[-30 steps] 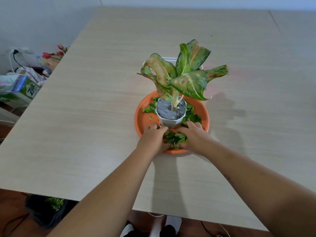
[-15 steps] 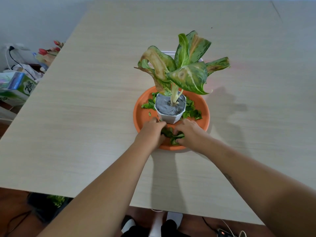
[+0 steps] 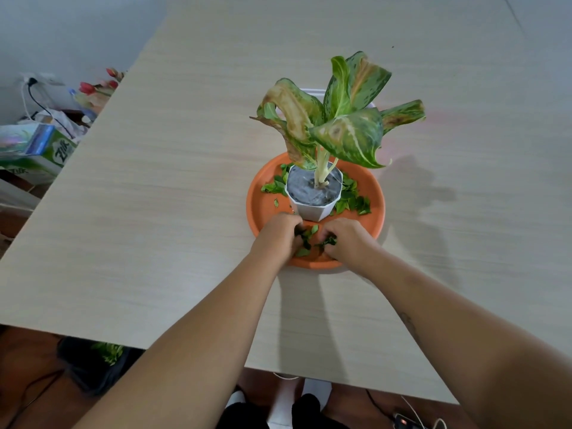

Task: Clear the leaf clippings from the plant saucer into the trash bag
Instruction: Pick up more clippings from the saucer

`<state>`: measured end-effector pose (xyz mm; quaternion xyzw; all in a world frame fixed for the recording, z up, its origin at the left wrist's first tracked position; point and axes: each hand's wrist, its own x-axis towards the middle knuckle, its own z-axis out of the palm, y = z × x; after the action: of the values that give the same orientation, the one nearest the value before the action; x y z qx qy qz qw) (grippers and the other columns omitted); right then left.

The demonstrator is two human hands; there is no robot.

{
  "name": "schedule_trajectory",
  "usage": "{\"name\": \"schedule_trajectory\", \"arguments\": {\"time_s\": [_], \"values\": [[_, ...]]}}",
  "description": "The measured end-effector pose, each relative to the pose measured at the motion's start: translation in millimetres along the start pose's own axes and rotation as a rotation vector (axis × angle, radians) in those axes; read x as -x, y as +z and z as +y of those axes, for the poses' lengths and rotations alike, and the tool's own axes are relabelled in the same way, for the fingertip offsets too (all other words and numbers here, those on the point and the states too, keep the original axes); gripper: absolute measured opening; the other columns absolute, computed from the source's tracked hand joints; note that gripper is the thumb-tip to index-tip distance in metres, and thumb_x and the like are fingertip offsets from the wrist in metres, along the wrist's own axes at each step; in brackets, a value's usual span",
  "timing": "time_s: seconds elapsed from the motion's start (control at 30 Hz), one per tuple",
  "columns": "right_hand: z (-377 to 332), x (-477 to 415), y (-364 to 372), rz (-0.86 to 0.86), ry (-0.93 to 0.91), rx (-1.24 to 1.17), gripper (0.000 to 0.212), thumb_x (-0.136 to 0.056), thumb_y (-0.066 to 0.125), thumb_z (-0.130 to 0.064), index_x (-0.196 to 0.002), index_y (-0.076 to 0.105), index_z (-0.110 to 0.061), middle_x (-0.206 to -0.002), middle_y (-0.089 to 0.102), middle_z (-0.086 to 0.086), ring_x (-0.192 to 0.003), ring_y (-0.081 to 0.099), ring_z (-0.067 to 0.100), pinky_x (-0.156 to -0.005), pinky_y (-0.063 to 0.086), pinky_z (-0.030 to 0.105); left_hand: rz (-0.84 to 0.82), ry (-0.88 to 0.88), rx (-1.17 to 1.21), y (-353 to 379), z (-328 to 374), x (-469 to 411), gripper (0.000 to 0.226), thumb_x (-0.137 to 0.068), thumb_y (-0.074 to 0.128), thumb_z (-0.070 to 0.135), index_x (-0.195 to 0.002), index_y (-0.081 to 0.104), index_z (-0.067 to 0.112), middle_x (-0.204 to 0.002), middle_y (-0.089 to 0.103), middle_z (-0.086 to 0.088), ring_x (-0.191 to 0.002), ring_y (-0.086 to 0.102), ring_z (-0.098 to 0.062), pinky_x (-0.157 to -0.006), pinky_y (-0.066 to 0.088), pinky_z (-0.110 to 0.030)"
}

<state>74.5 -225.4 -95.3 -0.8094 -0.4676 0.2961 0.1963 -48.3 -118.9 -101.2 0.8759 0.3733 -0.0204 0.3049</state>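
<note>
An orange plant saucer (image 3: 263,209) sits on the wooden table with a white pot (image 3: 312,209) holding a variegated plant (image 3: 337,125). Green leaf clippings (image 3: 353,201) lie around the pot, left and right of it. At the saucer's near edge my left hand (image 3: 278,235) and my right hand (image 3: 348,239) are curled together over a small heap of clippings (image 3: 306,239), fingers closed on the leaves. A black trash bag (image 3: 89,366) with green clippings inside stands on the floor below the table's near-left edge.
Left of the table, on the floor, stand a green box (image 3: 46,153), cables with a wall plug (image 3: 31,85) and some red tulips (image 3: 93,88). A phone and cables (image 3: 402,421) lie on the floor near my feet.
Both hands have drawn closer together and curled tighter, gathering the clippings at the saucer's near edge into a smaller heap between the fingers.
</note>
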Motion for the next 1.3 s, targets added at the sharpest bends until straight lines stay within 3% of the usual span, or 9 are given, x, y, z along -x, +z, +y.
{"name": "schedule_trajectory", "arguments": {"time_s": [0.2,0.4,0.5,0.63,0.7,0.8,0.93,1.07,1.3], "values": [[2.3,7.8,-22.7,0.215,0.342,-0.584,0.01,-0.08,0.068,-0.012,-0.089,0.07,-0.017,-0.079,0.065,-0.002,-0.068,0.058,0.01,-0.06,0.048,0.022,0.145,-0.235,0.455,-25.8,11.3,7.1,0.014,-0.079,0.07,0.012,-0.093,0.07,0.011,-0.087,0.069,-0.004,-0.08,0.063,-0.018,-0.065,0.046,-0.024],[-5.0,18.2,-26.0,0.135,0.457,-1.251,0.009,-0.086,0.063,0.002,-0.089,0.066,-0.006,-0.092,0.068,0.01,-0.08,0.063,0.016,-0.079,0.055,0.027,0.183,-0.479,0.969,-28.8,11.6,19.8,0.018,-0.076,0.076,0.014,-0.093,0.072,0.015,-0.099,0.074,-0.006,-0.091,0.071,-0.02,-0.093,0.055,-0.037],[-7.3,20.6,-24.0,0.115,0.454,-1.426,0.014,-0.089,0.057,0.003,-0.101,0.064,0.001,-0.093,0.068,0.009,-0.082,0.063,0.014,-0.076,0.053,0.024,0.206,-0.529,1.216,-29.9,12.1,24.5,0.019,-0.08,0.073,0.002,-0.098,0.068,0.005,-0.096,0.073,-0.013,-0.078,0.071,-0.021,-0.09,0.057,-0.035],[-15.6,20.8,-14.7,0.08,0.45,-1.554,0.022,-0.091,0.056,0.001,-0.113,0.06,0.001,-0.094,0.066,0.007,-0.083,0.06,0.012,-0.074,0.049,0.024,0.209,-0.53,1.411,-39.5,13.6,35.4,0.008,-0.085,0.067,-0.003,-0.089,0.066,0.004,-0.071,0.073,-0.006,-0.057,0.068,-0.013,-0.066,0.059,-0.021],[-24.5,20.4,-9.2,0.044,0.435,-1.57,0.019,-0.091,0.056,-0.001,-0.11,0.061,-0.002,-0.094,0.067,0.005,-0.086,0.06,0.012,-0.076,0.048,0.024,0.234,-0.539,1.462,-42.4,8.7,39.9,0.008,-0.086,0.066,-0.003,-0.088,0.066,0.004,-0.075,0.072,-0.008,-0.056,0.068,-0.013,-0.06,0.057,-0.018],[-41.0,18.6,1.7,-0.009,0.414,-1.584,0.023,-0.092,0.055,-0.002,-0.114,0.06,0.0,-0.098,0.068,0.008,-0.09,0.061,0.014,-0.079,0.05,0.023,0.277,-0.546,1.488,-45.6,-2.6,48.1,0.008,-0.086,0.066,-0.003,-0.091,0.067,0.003,-0.086,0.07,-0.009,-0.059,0.066,-0.01,-0.065,0.058,-0.017],[-76.7,14.3,21.9,-0.072,0.38,-1.56,0.012,-0.093,0.053,-0.001,-0.104,0.059,-0.003,-0.092,0.065,0.007,-0.083,0.061,0.012,-0.066,0.054,0.017,0.328,-0.535,1.531,-57.0,-32.0,66.9,0.015,-0.086,0.065,-0.002,-0.102,0.067,-0.001,-0.091,0.069,-0.01,-0.068,0.066,-0.011,-0.068,0.058,-0.018],[-115.8,12.4,44.3,-0.097,0.374,-1.56,0.01,-0.092,0.053,0.001,-0.088,0.06,-0.005,-0.082,0.065,0.005,-0.077,0.061,0.011,-0.061,0.054,0.015,0.393,-0.54,1.581,-73.3,-65.5,90.5,0.014,-0.087,0.066,0.0,-0.101,0.066,-0.002,-0.09,0.068,-0.008,-0.07,0.067,-0.009,-0.067,0.057,-0.015],[-205.9,13.2,107.4,-0.192,0.368,-1.558,0.01,-0.09,0.054,0.006,-0.086,0.061,-0.001,-0.086,0.064,0.009,-0.084,0.062,0.014,-0.064,0.057,0.016,0.506,-0.555,1.63,-113.4,-153.9,150.6,0.008,-0.087,0.066,-0.002,-0.094,0.065,0.0,-0.087,0.068,-0.008,-0.071,0.067,-0.01,-0.075,0.058,-0.018]]}}
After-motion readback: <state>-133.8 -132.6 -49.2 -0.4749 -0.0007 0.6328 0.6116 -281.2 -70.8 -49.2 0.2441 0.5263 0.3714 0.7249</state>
